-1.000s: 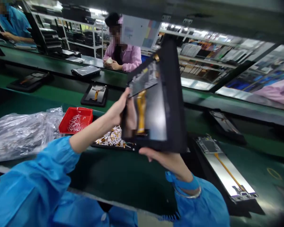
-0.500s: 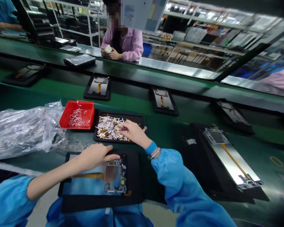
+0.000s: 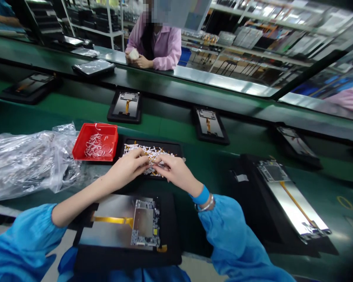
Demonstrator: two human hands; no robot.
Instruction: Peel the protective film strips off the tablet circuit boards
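Green tabletop (image 3: 191, 215), beneath a row of shelving. Both forearms reach forward and converge, fingertips nearly meeting over a black tray (image 3: 179, 147) of white-and-amber strips (image 3: 131, 147). Left hand (image 3: 132, 166): back upward, fingers bent, thumb close to the forefinger. Right hand (image 3: 176, 169): fingers curled inward, thumb toward the fingertips. Whether either grips a strip cannot be told. Nearer the body, below the left hand, lies an exposed tablet assembly (image 3: 111, 231), untouched; left of the tray, a red bin (image 3: 115, 137).
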